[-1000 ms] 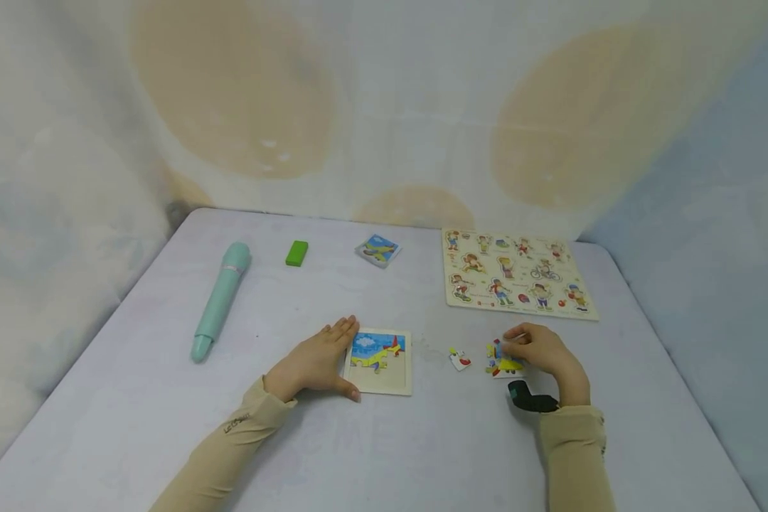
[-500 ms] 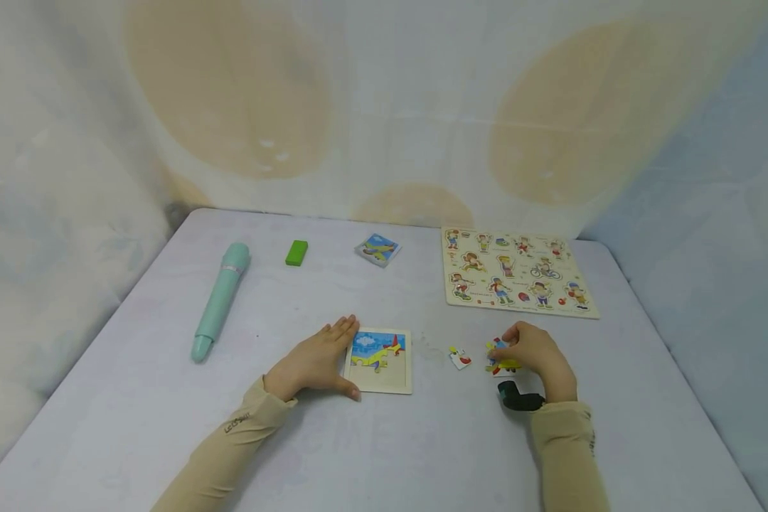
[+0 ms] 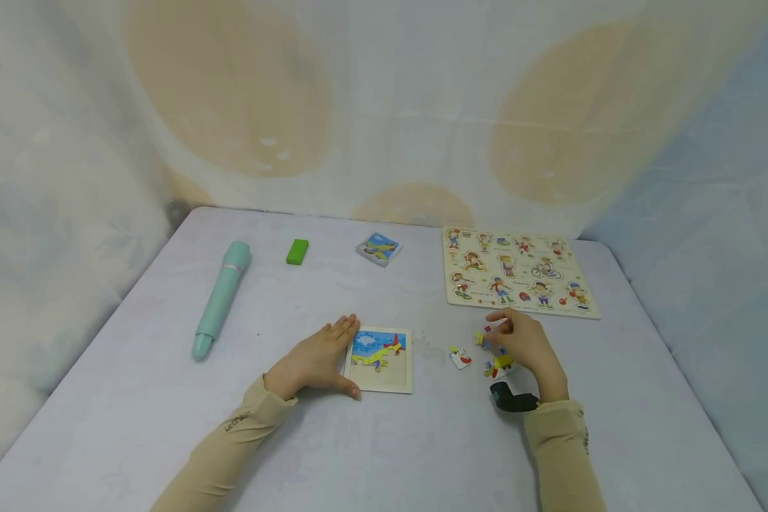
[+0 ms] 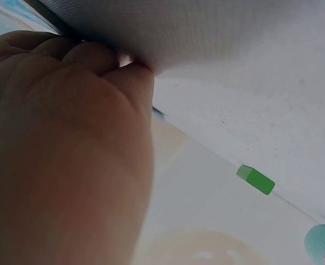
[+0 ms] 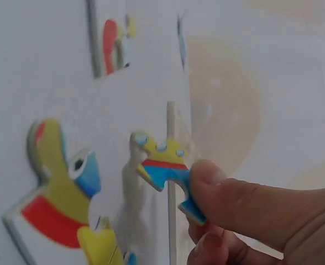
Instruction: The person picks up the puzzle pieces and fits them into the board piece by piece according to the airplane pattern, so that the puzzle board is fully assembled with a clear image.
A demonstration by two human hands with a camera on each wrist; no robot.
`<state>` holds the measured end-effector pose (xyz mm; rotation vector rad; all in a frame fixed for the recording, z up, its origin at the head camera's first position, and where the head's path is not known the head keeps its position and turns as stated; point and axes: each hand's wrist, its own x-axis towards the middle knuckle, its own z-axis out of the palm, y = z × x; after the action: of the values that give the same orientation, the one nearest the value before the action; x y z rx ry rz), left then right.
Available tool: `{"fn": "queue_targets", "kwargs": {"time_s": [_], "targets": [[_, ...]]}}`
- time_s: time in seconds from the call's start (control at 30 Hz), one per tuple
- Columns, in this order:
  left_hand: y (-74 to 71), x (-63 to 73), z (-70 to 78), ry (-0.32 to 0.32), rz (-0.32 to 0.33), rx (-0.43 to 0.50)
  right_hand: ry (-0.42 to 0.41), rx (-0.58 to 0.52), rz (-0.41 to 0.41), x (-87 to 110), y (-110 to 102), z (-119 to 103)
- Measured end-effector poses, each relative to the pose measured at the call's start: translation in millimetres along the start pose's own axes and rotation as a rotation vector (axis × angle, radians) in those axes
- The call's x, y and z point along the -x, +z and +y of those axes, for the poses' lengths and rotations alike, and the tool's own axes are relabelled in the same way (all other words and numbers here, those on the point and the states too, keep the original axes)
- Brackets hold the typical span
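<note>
With the wooden puzzle tray (image 3: 393,378) as the clock's centre and 12 o'clock away from the person, the left hand (image 3: 320,359) lies at 9 o'clock. Its fingers are stretched out and its thumb is spread apart from them, with the tray's left edge between; it grips nothing. The upper part of the tray carries fitted pieces showing blue sky, a white cloud and a yellow plane with a red tail, while the lower part is bare wood.

The right hand (image 3: 528,345) is at 3 o'clock, pinching a yellow, red and blue jigsaw piece (image 5: 163,165) (pale dots run along its yellow part) between thumb and finger. Just beneath that hand, also at 3 o'clock, lie yellow-and-red jigsaw pieces (image 3: 502,367), partly hidden, so I cannot tell how many. Between them and the tray sits 1 white jigsaw piece (image 3: 460,358) with a red patch.

Farther off on the white tabletop (image 3: 384,455) are a turquoise microphone (image 3: 220,302) at 10 o'clock, a green block (image 3: 297,252) at 11, a small airplane picture (image 3: 379,249) at 12, and a figure puzzle board (image 3: 518,277) at 2.
</note>
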<state>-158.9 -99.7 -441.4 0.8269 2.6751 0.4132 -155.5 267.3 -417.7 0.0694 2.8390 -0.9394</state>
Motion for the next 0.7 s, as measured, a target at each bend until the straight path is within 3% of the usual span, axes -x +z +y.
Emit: {"fn": "queue_targets", "kwargs": {"time_s": [0.17,0.33,0.5,0.7], "targets": [[0.5,-0.2,-0.3,-0.008,-0.005,-0.012,-0.064,-0.090,0.014,-2.4,6,-8],[-0.4,-0.5,-0.2,-0.013,-0.008,-0.019,-0.110,-0.224,-0.044,-6.7,19,-19],[-0.6,-1.0,0.0,-0.008,-0.001,-0.006,-0.134,-0.273,-0.114,-9.2,35,-30],[0.6,-1.2,-1.8,0.001,-0.005,-0.011,-0.120,-0.308,-0.140,-9.5,60,-48]]}}
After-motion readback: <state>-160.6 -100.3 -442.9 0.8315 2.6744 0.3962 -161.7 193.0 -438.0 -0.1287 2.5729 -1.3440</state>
